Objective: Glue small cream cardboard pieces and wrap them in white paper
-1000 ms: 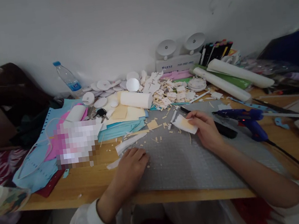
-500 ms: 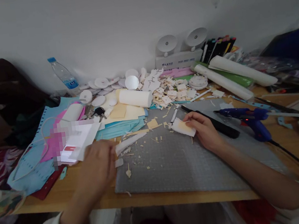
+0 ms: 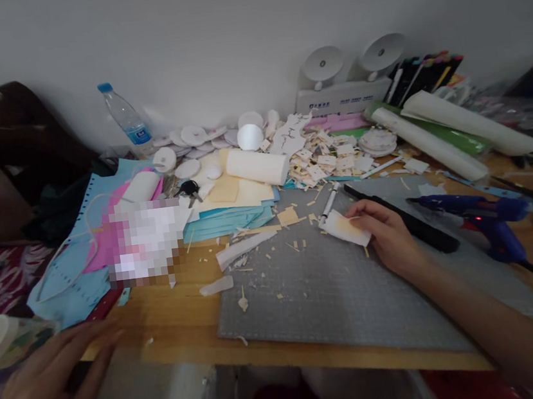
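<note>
My right hand (image 3: 390, 233) pinches a small curved piece of white paper (image 3: 342, 227) with a yellowish patch, above the grey cutting mat (image 3: 328, 302). A thin white pen-like stick (image 3: 329, 201) lies just behind the paper. At the lower left, my left hand (image 3: 50, 381) is open at the table's front edge, slightly blurred, its fingers stretched out and nothing visible in them. The nearest thing to it is a paper cup (image 3: 2, 342). On the mat's left part lie a white paper strip (image 3: 246, 248) and several small scraps.
A blue glue gun (image 3: 476, 209) with a red light lies at the right, beside a long black object (image 3: 425, 228). White paper rolls (image 3: 257, 166), keys (image 3: 190, 189), blue sheets (image 3: 234, 219), small wooden pieces (image 3: 324, 157) and a water bottle (image 3: 128, 119) crowd the back.
My left hand has moved from beside the mat to the lower left and spread its fingers. The view has shifted left; my right hand still holds the paper over the mat.
</note>
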`<state>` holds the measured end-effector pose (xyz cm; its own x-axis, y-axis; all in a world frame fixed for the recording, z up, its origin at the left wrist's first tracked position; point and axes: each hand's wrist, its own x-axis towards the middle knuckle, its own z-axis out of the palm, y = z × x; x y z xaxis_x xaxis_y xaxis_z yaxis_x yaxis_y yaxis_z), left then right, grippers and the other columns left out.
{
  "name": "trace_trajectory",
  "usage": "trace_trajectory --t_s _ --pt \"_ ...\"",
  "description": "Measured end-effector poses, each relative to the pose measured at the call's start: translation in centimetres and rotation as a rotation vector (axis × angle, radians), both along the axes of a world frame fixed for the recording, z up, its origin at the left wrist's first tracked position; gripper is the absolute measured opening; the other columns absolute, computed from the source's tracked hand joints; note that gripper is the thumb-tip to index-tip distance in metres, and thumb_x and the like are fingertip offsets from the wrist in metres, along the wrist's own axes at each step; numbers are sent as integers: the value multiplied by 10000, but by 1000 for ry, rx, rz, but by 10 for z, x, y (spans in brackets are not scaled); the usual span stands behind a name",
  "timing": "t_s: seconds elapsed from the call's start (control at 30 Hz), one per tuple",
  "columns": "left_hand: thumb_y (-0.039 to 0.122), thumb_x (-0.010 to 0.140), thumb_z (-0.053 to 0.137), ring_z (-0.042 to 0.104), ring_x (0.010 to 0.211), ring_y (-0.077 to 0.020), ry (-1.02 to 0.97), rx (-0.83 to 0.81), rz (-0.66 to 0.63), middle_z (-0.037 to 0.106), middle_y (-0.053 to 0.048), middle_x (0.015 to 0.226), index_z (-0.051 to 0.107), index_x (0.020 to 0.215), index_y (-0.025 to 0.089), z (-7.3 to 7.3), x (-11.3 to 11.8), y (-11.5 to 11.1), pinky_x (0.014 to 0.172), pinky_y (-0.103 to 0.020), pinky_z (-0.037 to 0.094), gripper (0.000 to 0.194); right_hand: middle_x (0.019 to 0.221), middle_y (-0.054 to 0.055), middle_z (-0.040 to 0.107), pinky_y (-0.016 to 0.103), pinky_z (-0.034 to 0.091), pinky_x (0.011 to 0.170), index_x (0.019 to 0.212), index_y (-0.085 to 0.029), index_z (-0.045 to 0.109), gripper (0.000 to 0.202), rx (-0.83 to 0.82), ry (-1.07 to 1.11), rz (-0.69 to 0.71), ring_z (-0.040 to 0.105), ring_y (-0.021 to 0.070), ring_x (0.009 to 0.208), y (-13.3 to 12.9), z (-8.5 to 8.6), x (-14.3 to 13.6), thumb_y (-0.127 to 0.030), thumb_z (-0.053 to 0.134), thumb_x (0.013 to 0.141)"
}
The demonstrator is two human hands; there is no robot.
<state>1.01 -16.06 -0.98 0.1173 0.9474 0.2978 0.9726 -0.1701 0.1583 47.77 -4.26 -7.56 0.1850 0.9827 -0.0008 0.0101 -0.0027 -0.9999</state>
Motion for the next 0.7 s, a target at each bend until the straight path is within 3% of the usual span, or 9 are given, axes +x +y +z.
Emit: trace_trajectory --t_s 0.07,0.17,0.27,0.37,0.53,0.7 --pt "303 864 533 596 951 -261 12 -16 -19 646 17 996 588 1015 338 -5 22 3 871 -448 456 164 664 -26 520 270 283 485 701 -245 631 37 -7 2 -10 428 136 562 0 1 0 -240 635 665" --pt "323 888 514 631 927 -203 -122 -38 -229 664 6 1022 614 1039 309 -16 73 16 807 -328 513 181 642 -29 517 268 279 464 693 -244 625 43 -24 15 -26 424 129 532 0 3 0 -249 641 654" --pt "330 880 548 629 925 -199 -162 -64 -310 661 -39 1012 624 1042 248 -29 120 29 810 -323 519 197 616 -32 508 258 281 438 699 -241 623 52 -44 28 -39 425 119 505 0 4 0 -256 642 653" --pt "242 909 494 618 873 -190 -150 -100 -355 658 -47 937 633 951 221 -40 145 35 819 -347 504 146 603 -32 506 248 275 410 704 -242 617 59 -58 32 -48 430 117 490 0 6 -1 -260 638 651" --pt "202 920 441 597 804 -185 -123 -127 -324 636 -43 863 600 853 210 -44 141 40 768 -342 497 172 593 -31 503 240 267 383 695 -244 618 70 -77 35 -55 419 112 467 1 6 -1 -265 646 635" --pt "228 912 409 605 771 -202 -62 0 -168 628 -68 845 562 879 187 -39 104 64 708 -342 498 161 582 -32 505 248 271 386 670 -250 630 57 -86 53 -60 420 114 461 2 6 -1 -260 657 621"
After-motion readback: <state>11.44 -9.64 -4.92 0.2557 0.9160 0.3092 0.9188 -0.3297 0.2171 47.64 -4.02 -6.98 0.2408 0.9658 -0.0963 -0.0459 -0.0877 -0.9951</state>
